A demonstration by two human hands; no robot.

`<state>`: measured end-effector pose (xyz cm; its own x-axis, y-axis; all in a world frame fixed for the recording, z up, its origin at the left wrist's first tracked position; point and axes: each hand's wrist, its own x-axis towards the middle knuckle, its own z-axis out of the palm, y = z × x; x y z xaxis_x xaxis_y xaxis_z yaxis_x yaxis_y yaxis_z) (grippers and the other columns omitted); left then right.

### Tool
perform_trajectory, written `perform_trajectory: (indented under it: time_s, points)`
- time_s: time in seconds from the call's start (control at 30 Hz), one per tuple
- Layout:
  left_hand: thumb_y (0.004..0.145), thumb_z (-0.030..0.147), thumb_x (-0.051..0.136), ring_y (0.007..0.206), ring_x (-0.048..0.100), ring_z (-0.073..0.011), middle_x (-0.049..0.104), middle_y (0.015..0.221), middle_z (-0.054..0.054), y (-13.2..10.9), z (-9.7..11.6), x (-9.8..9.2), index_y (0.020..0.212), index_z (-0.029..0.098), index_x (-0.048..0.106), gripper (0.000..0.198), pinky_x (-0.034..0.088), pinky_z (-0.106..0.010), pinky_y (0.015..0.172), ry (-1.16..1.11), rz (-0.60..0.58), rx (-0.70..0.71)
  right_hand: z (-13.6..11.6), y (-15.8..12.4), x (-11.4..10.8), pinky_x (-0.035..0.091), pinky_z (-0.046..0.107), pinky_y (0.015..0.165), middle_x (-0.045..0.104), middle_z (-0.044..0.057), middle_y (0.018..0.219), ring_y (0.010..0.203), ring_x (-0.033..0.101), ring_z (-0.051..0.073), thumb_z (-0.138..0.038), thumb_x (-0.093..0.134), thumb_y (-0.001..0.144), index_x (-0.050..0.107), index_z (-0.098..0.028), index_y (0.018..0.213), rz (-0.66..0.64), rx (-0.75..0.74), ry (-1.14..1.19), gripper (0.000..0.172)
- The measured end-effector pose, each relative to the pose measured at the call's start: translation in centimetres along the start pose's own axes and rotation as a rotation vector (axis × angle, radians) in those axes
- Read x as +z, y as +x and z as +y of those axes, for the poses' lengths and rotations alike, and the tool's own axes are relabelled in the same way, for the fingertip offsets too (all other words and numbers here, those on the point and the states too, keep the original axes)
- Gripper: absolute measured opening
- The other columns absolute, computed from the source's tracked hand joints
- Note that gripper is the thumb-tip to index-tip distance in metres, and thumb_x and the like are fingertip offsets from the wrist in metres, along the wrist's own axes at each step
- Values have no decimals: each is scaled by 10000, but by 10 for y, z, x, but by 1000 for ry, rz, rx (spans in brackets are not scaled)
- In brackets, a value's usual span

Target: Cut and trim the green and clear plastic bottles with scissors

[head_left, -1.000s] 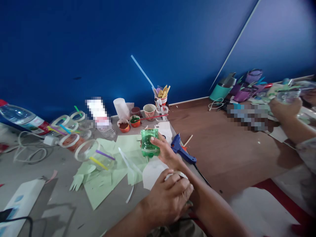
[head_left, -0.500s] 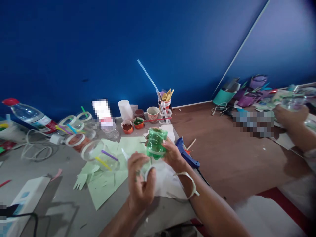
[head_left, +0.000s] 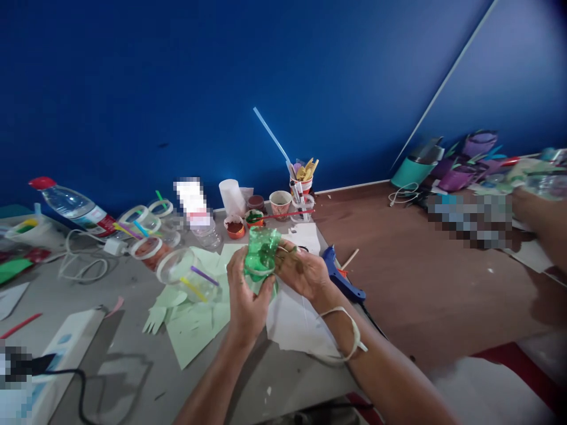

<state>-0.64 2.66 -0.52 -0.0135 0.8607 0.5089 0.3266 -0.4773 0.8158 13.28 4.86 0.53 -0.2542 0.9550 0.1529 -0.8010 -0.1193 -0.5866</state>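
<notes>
- Head view, hands: the left hand (head_left: 248, 295) is clamped on the green cup (head_left: 260, 255), thumb low on the near side and fingers along its left wall.
- The right hand (head_left: 305, 273) is at the cup's right side with bent fingers; whether those fingers grip the cup or only lie beside it cannot be told, as the view there is poor.
- A white band (head_left: 357, 336) loops round the right wrist.
- Position of the cup: held above the green paper (head_left: 188, 348) and the white paper (head_left: 299, 327), in front of the paint pots.
- Right of the hands: a blue glue gun (head_left: 343, 278) lies beside a stick (head_left: 349, 260).
- Behind the hands: a red paint pot (head_left: 234, 232), a green paint pot (head_left: 255, 225), a paper cup (head_left: 280, 208) and a cutlery cup (head_left: 305, 185).
- Left of the hands: a clear cup (head_left: 167, 268) lies tilted, near a purple straw (head_left: 204, 275) and a yellow straw (head_left: 193, 289).
- Far left: a bottle (head_left: 73, 206) with a red cap leans over; a power strip (head_left: 77, 336) lies nearer.
- Right edge: a co-worker's hand (head_left: 527, 205), partly blurred, is well apart from the wearer's own.
</notes>
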Motion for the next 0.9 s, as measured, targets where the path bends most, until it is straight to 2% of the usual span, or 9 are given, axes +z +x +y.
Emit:
perform_trajectory:
  time_s: [0.1,0.2,0.27,0.37,0.43,0.5,0.6,0.73,0.9]
  points:
    - [786,312,689,1182,550,-229,548,1304,-99,5,0,-2,1337,265,413,618,431,-388,1003,-343,-11,-249,1,0,-5,469,414,888,692,58,975,960,629,236,-374,706,661,653,-212,942,112,25,-22,329]
    - [764,364,715,1049,621,-194,633,1177,-63,9,3,-4,1245,256,506,535,480,-326,914,-611,21,-401,3,1,-11,484,323,767,672,19,790,756,620,167,-296,744,652,670,-192,823,408,-10,-193,213]
    - [760,421,711,997,638,-193,660,1108,-61,10,5,-4,1172,231,559,479,494,-327,881,-718,15,-450,5,1,-12,465,274,680,639,-2,706,672,578,136,-267,748,655,673,-186,782,529,-69,-346,168]
    - [779,513,660,942,657,-207,686,1014,-73,11,8,-3,1042,185,615,423,510,-359,856,-834,-14,-494,5,-3,-5,463,266,695,663,11,799,748,597,145,-324,692,747,681,-198,906,374,-81,-390,203]
    - [779,555,637,942,660,-220,699,963,-77,11,11,-2,959,170,638,425,512,-377,859,-879,-17,-508,5,-7,1,468,287,798,679,28,948,896,610,166,-321,675,783,666,-215,1019,205,-70,-386,259]
    - [777,584,620,985,651,-238,705,964,-88,11,13,0,924,164,647,445,507,-392,874,-898,-30,-514,4,-11,7,449,305,889,673,31,1048,1007,590,182,-299,688,786,653,-229,1079,121,-75,-400,304]
    - [787,609,587,1022,641,-252,705,1002,-104,11,12,3,920,159,645,473,502,-408,888,-891,-78,-534,3,-12,12,443,321,917,684,24,1059,1010,597,189,-304,694,788,652,-230,1087,95,-49,-376,311]
    - [798,631,550,991,648,-246,708,986,-96,7,0,4,954,168,643,497,518,-399,858,-762,-80,-562,1,-10,12,477,310,838,715,23,934,902,639,190,-311,747,724,674,-202,1011,137,16,-267,316]
    - [847,613,483,1037,617,-250,690,1014,-106,3,-13,-3,974,161,656,501,497,-384,889,-455,-110,-440,0,-8,9,502,305,777,727,28,893,871,657,203,-301,793,652,673,-196,976,160,44,-166,362]
